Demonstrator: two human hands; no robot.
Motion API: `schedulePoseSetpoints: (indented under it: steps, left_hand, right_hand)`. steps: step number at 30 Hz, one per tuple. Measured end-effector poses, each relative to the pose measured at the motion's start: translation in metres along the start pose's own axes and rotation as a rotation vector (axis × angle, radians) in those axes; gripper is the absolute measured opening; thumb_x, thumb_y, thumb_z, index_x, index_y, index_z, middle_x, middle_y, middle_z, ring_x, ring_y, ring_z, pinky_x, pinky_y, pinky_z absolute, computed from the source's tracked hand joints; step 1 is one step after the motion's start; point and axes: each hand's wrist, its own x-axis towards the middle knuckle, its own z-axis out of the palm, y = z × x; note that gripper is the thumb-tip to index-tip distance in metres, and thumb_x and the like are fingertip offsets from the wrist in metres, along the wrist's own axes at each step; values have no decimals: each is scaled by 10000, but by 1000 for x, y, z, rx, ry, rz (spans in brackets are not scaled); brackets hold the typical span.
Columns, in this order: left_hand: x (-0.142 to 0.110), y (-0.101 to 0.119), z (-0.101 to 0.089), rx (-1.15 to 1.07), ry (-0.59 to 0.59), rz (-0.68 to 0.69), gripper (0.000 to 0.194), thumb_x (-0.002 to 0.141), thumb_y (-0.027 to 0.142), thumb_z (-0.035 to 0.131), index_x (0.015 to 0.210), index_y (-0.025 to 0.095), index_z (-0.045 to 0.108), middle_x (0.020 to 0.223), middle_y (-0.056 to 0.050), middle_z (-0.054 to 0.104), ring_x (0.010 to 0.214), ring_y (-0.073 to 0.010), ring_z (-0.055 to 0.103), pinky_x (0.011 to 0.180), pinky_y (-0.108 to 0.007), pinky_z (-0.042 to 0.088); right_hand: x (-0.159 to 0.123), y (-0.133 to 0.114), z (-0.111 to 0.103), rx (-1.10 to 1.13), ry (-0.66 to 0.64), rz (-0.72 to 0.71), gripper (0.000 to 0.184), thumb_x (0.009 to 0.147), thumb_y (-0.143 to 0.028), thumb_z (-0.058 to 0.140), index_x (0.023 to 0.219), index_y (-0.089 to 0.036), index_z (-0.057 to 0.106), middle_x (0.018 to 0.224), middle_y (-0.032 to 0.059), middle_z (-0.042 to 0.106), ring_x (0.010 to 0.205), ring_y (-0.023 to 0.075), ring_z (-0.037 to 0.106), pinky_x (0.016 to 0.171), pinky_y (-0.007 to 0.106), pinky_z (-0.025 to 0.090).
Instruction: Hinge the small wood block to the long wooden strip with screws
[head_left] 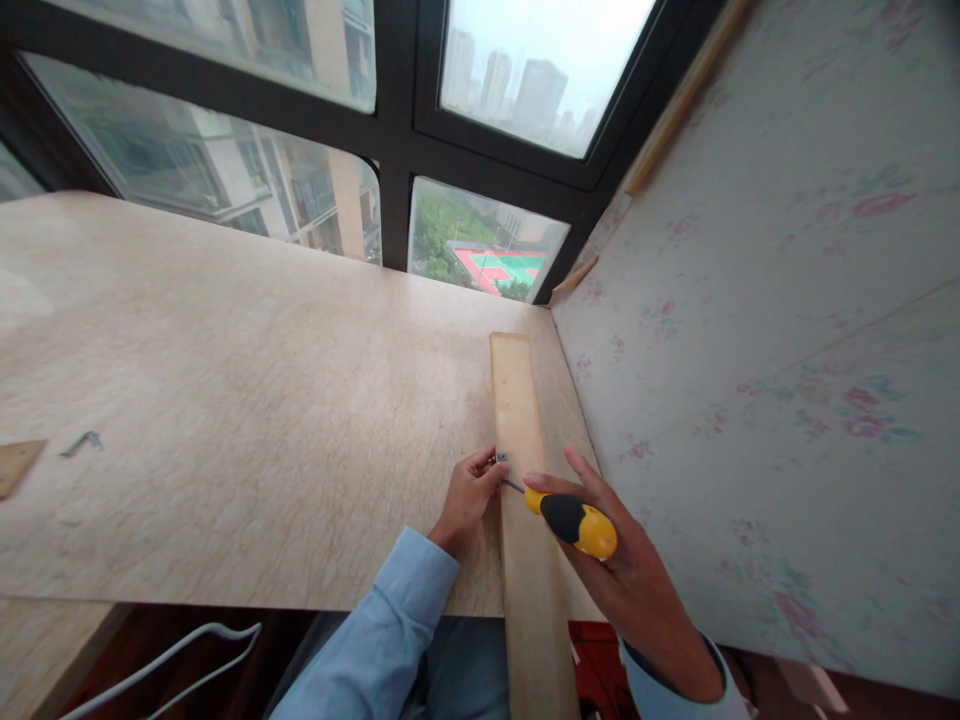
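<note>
A long pale wooden board [517, 400] lies on the marble-patterned sill, its near end jutting past the front edge. At the board's left edge my left hand [472, 490] pinches a small metal bracket [502, 457]. My right hand [615, 560] holds a yellow and black screwdriver [571, 522], thumb along the handle and some fingers stretched out. The screwdriver's thin shaft points left to the fingertips of my left hand. Its tip is hidden there, so I cannot tell whether it touches a screw.
On the left of the sill [225, 420] lie a small L-shaped metal piece [82, 442] and a brown flat piece [19, 468]. A floral-papered wall [750, 400] rises close on the right. Dark-framed windows [397, 130] stand behind. A white bent tube [210, 630] shows below the front edge.
</note>
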Motion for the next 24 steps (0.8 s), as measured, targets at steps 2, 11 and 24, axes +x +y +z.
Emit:
schedulePoseSetpoints:
  steps: [2, 11, 24]
  left_hand:
    - [0, 0, 0, 5, 10, 1, 427, 721, 288, 741, 1123, 145, 721, 957, -68, 744, 772, -173, 662, 657, -237, 493]
    - [-3, 5, 2, 82, 56, 11, 399, 702, 313, 742, 1059, 135, 744, 901, -68, 742, 714, -164, 638, 586, -224, 461]
    - [0, 0, -2, 56, 37, 43, 345, 735, 263, 727, 1057, 139, 748, 902, -57, 743, 713, -141, 629, 587, -205, 452]
  right_hand:
    - [3, 1, 1, -40, 17, -19, 589, 961, -223, 544, 1501, -298, 322, 1226, 66, 698, 1149, 204, 655, 1011, 398, 526]
    - [15, 9, 13, -239, 309, -56, 820, 754, -532, 775, 1442, -259, 422, 884, 28, 666, 783, 204, 662, 763, 369, 589]
    - [9, 14, 12, -166, 302, 55, 771, 793, -432, 777, 1452, -272, 409, 930, 24, 726, 833, 210, 703, 849, 387, 584]
